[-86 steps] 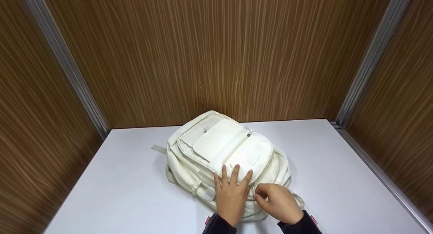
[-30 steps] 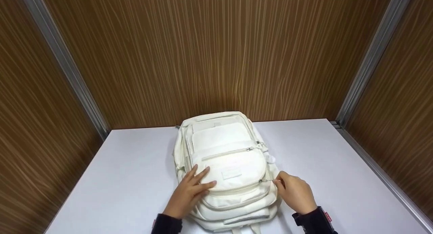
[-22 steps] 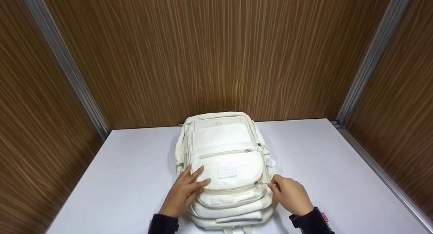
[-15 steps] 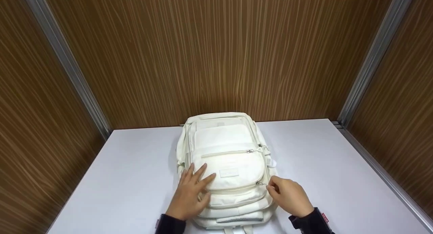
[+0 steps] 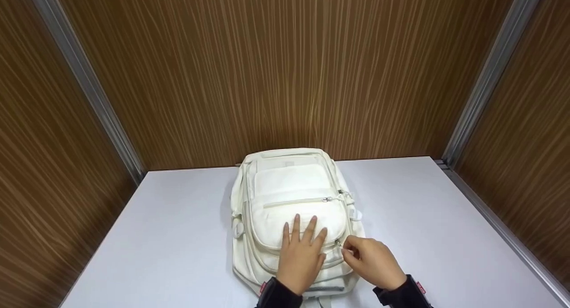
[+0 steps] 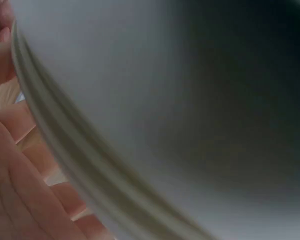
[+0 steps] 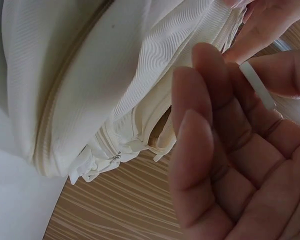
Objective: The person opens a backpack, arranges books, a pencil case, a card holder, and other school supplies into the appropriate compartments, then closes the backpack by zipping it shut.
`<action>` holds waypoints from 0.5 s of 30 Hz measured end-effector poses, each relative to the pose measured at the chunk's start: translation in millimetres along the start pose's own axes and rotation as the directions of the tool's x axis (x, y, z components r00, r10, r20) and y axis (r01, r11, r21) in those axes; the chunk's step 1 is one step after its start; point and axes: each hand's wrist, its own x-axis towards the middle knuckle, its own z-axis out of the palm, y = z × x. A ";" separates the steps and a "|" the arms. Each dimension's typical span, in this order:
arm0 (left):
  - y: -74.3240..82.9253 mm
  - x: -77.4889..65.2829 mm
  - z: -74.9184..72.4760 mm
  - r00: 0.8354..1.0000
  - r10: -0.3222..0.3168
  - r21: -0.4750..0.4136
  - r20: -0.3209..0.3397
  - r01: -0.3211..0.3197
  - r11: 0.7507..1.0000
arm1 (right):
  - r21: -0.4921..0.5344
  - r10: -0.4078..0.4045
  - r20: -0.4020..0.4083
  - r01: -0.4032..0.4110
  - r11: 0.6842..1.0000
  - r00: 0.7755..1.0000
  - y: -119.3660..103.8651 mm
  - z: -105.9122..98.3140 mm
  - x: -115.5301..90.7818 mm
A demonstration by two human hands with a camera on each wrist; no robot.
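A cream backpack (image 5: 291, 181) lies on its back with its front pockets facing up. My left hand (image 5: 300, 257) rests on the lower front pocket, fingers straight and spread. Just to its right, my right hand (image 5: 374, 259) has curled fingers and pinches a zipper pull (image 5: 339, 244) at that pocket's lower right corner. In the right wrist view the white pull tab (image 7: 257, 85) shows between thumb and forefinger. The left wrist view is mostly filled by the blurred pale bag fabric (image 6: 115, 65), with the left palm and fingers (image 6: 20, 170) beside its seam.
A white table (image 5: 178, 237) carries the backpack, whose top lies near the wood-grain back panel (image 5: 285, 76). Side panels with metal corner posts (image 5: 485, 76) stand left and right. Another zipper slider (image 5: 326, 199) sits on the pocket above.
The backpack, earlier slanted, has turned to lie straight. In the last half second my left hand has moved right, from the pocket's left edge onto its middle; my right hand has shifted slightly left.
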 end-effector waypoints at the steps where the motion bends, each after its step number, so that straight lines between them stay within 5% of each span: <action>1: 2.7 1.3 0.7 1.000 -0.003 0.009 -0.002 0.003 1.000 | 0.000 -0.004 0.001 0.004 1.000 1.000 -0.3 0.6 0.1; 15: 8.0 7.3 1.2 0.998 -0.012 0.057 -0.063 0.015 0.998 | -0.001 -0.035 -0.011 0.035 0.999 0.999 -0.4 1.8 -0.3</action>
